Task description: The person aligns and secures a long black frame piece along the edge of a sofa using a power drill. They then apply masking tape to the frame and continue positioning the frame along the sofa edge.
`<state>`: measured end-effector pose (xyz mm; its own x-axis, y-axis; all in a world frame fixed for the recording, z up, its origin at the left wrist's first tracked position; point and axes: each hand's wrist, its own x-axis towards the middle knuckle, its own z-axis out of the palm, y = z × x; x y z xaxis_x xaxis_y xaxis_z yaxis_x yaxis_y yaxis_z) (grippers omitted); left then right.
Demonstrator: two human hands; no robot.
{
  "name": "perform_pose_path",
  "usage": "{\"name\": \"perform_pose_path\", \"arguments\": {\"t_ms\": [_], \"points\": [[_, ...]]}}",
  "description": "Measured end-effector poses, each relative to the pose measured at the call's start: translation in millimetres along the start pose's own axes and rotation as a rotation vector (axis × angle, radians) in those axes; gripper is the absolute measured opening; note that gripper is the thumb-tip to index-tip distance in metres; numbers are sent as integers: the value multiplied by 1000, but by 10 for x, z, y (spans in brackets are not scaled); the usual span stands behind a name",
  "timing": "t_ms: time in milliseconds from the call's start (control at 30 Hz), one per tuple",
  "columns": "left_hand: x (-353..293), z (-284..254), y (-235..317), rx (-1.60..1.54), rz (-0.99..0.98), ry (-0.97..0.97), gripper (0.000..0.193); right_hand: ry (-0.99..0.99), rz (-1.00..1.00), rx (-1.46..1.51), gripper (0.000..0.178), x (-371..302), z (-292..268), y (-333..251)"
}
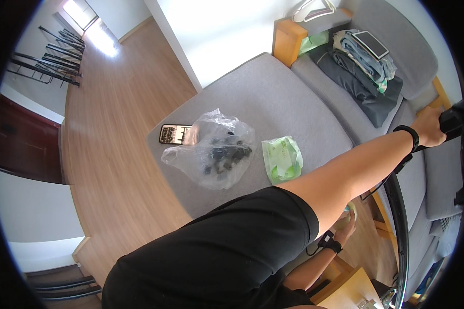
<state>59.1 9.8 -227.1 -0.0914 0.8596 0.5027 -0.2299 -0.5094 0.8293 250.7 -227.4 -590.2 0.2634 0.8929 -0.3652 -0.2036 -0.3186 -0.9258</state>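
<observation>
At the right edge of the view, my left hand (430,126) is closed around a black handle (451,122); the left arm extends across the right one. Below the left forearm, my right hand (347,229) is curled, partly open, around a pale round object (351,210). The object is located beneath the left arm, above the wooden floor (121,134); the arm covers part of it, so I cannot tell its exact kind. Each wrist carries a black band. A curved black tube (398,221) runs downward to the right of my right hand.

On the grey sofa seat (273,92), a clear plastic bag (216,122) contains dark items. A phone (171,134), screen up, lies against the bag's left side. A green-and-white packet (282,158) lies to the right of the bag, apart from it. Farther back, folded clothes (353,56) are stacked, with a tablet (371,45) on top.
</observation>
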Motion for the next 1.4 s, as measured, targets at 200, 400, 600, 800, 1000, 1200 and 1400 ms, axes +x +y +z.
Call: {"name": "perform_pose_path", "arguments": {"t_ms": [200, 400, 600, 800, 1000, 1200, 1400], "points": [[15, 33, -54, -1, -19, 0, 28, 184, 113, 59, 40, -104, -148, -85], [-2, 1, -21, -3, 19, 17, 31, 247, 43, -278, 32, -142, -125, -16], [32, -12, -86, 160, 73, -10, 41, 204, 36, -69, 24, 8, -241, 288], [141, -68, -138, 428, 214, -173, 37, 219, 137, 602, 18, 570, -52, 305], [92, -33, -92, 169, 147, -83, 36, 130, -343, -175, 38, 793, 212, 174], [82, -20, -44, 174, 128, -89, 30, 110, -439, -652, 56, 1277, -100, 1228], [75, -9, -39, 202, 149, -66, 32, 210, -282, -775, 39, 1337, 121, 1810]]}}
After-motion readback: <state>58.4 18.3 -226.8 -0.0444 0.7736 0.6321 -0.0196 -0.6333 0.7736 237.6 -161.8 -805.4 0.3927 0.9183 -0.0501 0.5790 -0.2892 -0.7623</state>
